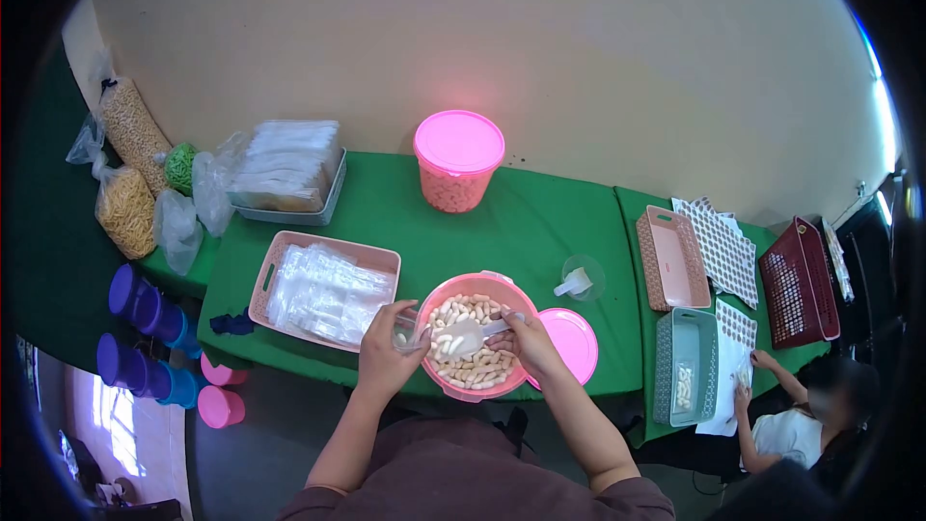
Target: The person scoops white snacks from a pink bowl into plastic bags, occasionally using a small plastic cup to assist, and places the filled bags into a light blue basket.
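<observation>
A pink bucket (485, 282) full of pale, peanut-shaped snack pieces (494, 369) stands at the table's front edge. My right hand (531, 340) is closed around the handle of a translucent scoop (470, 335), which is over the bucket with several pieces in it. At the bucket's left rim, my left hand (384, 349) grips a small clear plastic cup (404, 332); its contents are hard to make out. The scoop's tip is close to the cup. A pink lid (571, 345) lies beside the bucket, partly behind my right forearm.
A pink basket of clear plastic bags (328, 294) sits to the left. Behind are a lidded pink bucket (455, 183) and a clear bowl with a white scoop (577, 283). Bagged snacks (130, 207) stand far left. At right, a person (786, 434) works beside a green basket (687, 320).
</observation>
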Available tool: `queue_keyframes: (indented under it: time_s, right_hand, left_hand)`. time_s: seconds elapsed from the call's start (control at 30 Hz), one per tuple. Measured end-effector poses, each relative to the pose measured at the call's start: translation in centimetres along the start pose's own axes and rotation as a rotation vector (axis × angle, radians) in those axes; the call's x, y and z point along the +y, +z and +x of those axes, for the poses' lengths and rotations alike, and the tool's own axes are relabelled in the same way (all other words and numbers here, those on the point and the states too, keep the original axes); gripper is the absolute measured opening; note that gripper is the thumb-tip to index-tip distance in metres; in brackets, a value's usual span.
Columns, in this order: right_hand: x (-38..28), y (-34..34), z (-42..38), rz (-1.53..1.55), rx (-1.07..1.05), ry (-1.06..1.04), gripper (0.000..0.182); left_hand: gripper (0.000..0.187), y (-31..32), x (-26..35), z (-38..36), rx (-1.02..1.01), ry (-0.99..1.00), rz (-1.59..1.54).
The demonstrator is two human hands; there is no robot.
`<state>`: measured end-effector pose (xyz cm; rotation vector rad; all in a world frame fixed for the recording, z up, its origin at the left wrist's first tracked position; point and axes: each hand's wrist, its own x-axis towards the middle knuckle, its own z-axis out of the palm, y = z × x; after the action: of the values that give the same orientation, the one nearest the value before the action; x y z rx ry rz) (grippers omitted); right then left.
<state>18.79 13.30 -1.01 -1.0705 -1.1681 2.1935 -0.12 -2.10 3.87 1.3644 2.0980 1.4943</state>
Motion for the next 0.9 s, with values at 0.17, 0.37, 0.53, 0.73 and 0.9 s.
queue_keyframes:
  time_s: [0.17,0.37,0.53,0.73,0.9]
  right_hand:
    - [-2.0,-0.6,-1.5,0.145,0.010,-0.096,0.028]
    - [-5.7,1.1,-4.4,0.186,0.010,-0.272,0.027]
    - [-6.6,3.8,-7.2,-0.133,-0.029,-0.406,0.026]
    - [-7.2,4.3,-9.7,-0.634,-0.040,-0.764,0.020]
    - [-6.9,3.1,-7.8,-0.495,0.075,-0.686,0.021]
  left_hand:
    - [0.052,-0.3,-0.1,-0.2,-0.019,-0.012,0.033]
    - [0.062,0.9,0.0,-0.5,-0.139,0.110,0.135]
    - [0.073,2.0,1.0,-0.7,-0.244,0.218,0.118]
    - [0.075,2.4,2.1,-1.2,-0.119,0.228,0.024]
    - [0.068,1.7,-0.5,-1.3,0.213,0.183,-0.189]
